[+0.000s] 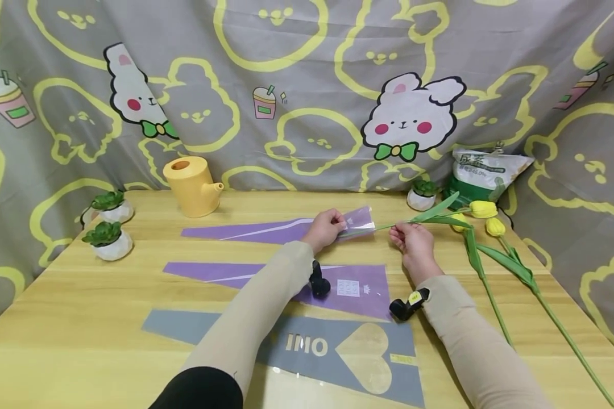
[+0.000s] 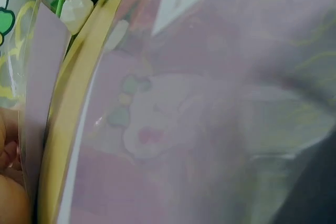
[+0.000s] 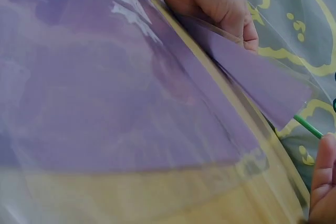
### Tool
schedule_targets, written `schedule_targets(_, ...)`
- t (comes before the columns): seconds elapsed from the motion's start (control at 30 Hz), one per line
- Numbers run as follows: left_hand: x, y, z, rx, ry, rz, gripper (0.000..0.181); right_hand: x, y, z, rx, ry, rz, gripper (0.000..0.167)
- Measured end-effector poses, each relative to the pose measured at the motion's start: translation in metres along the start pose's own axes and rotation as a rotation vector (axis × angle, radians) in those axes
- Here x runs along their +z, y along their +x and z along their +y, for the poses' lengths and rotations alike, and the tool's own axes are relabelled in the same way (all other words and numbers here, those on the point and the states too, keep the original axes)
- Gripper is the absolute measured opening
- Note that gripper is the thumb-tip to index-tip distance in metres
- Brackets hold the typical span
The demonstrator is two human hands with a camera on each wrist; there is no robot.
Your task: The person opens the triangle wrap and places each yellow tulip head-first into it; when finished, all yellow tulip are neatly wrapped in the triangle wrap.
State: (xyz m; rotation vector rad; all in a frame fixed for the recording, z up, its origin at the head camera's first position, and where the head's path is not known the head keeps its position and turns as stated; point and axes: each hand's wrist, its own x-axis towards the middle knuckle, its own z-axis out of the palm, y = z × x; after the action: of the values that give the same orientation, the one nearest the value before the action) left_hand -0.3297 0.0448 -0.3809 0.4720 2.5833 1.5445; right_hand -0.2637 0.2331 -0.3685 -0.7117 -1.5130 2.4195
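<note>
My left hand [image 1: 327, 228] pinches a purple flower sleeve [image 1: 360, 218] near its wide right end, which lifts off the table. A tulip stem [image 1: 381, 228] runs into that end of the sleeve. Thumb and fingers of my right hand [image 1: 414, 243] pinch the stem just outside the opening. In the right wrist view the green stem [image 3: 308, 126] enters the sleeve [image 3: 265, 82]. The held tulip's leaf [image 1: 437, 209] and yellow head [image 1: 483, 209] reach to the right. Two more yellow tulips [image 1: 496, 227] lie on the table beside my right arm.
Another purple sleeve [image 1: 368, 278] and a grey-blue one with a heart window [image 1: 404, 346] lie nearer. A yellow watering can [image 1: 193, 187], potted succulents [image 1: 112, 244] and a green-and-white bag [image 1: 483, 176] stand around the wooden table [image 1: 71, 329]. Behind hangs a patterned curtain [image 1: 307, 142].
</note>
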Motion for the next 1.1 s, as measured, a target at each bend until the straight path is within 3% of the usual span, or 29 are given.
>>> schedule_targets(0.27,-0.002,-0.002,0.008,-0.007,0.113,0.027,0.009,0.004,-0.002,0.001,0.020,0.010,-0.078,0.005)
schedule_targets(0.43,-0.002,-0.003,0.016,0.013,0.128,0.035,0.009,0.004,-0.004,-0.003,0.027,0.030,-0.189,0.006)
schedule_targets(0.6,0.001,-0.007,0.021,-0.001,0.136,0.086,0.009,0.004,-0.003,-0.004,0.061,0.013,-0.294,0.014)
schedule_targets(0.87,0.003,-0.010,0.016,-0.006,0.071,0.151,0.008,0.001,-0.001,-0.005,0.094,-0.177,-0.395,0.015)
schedule_targets(1.1,0.000,-0.011,0.009,0.007,0.054,0.148,0.010,-0.008,0.000,-0.005,0.095,-0.311,-0.508,0.025)
